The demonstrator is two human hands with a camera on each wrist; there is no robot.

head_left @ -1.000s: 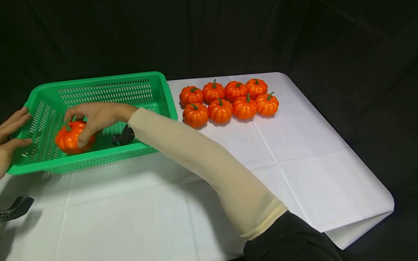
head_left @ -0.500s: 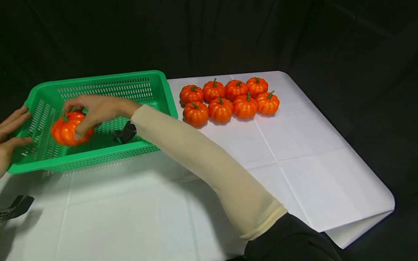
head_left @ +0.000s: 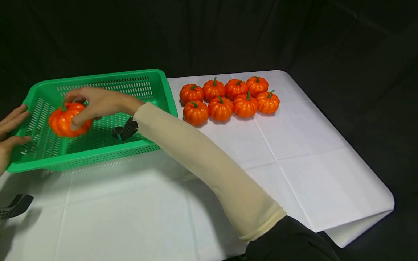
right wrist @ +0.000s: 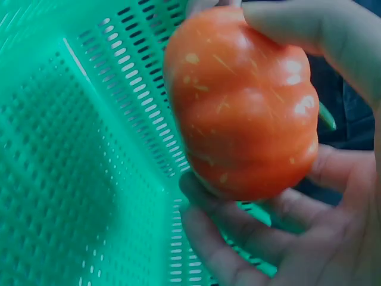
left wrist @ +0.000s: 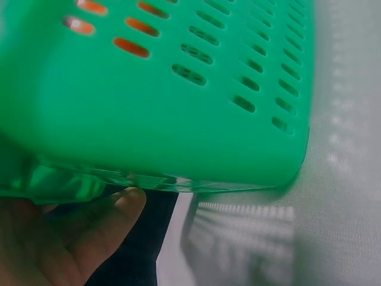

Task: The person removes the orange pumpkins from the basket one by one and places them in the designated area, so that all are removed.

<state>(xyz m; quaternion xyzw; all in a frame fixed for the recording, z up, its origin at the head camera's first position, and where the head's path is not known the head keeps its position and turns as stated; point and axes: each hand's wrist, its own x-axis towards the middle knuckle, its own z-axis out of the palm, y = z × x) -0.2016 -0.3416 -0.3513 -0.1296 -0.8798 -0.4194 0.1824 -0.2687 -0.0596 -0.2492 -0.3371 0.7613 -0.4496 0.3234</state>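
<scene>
In the head view my right hand point(head_left: 94, 104) grips an orange pumpkin point(head_left: 62, 122) with a green stem, inside the left half of the green basket point(head_left: 98, 151). Up close in the right wrist view, the thumb presses one side of the pumpkin point(right wrist: 244, 113) and the fingers curl along the other. It appears lifted off the basket floor. At the basket's left end my left hand point(head_left: 11, 127) rests on the rim with its fingers fairly straight. The left wrist view shows a digit point(left wrist: 122, 211) beside the slotted wall point(left wrist: 149, 119); the other fingers are mostly hidden there.
Two rows of orange pumpkins point(head_left: 220, 109) stand right of the basket on the white tablecloth point(head_left: 310, 163). A dark strap-like piece point(head_left: 125, 130) shows by my right wrist, and another point(head_left: 17, 206) at the lower left. Dark curtain point(head_left: 196, 36) hangs behind the table.
My right hand has raised the pumpkin and shifted it slightly left and toward the basket's far side. The left hand and the pumpkins on the table have stayed practically where they were.
</scene>
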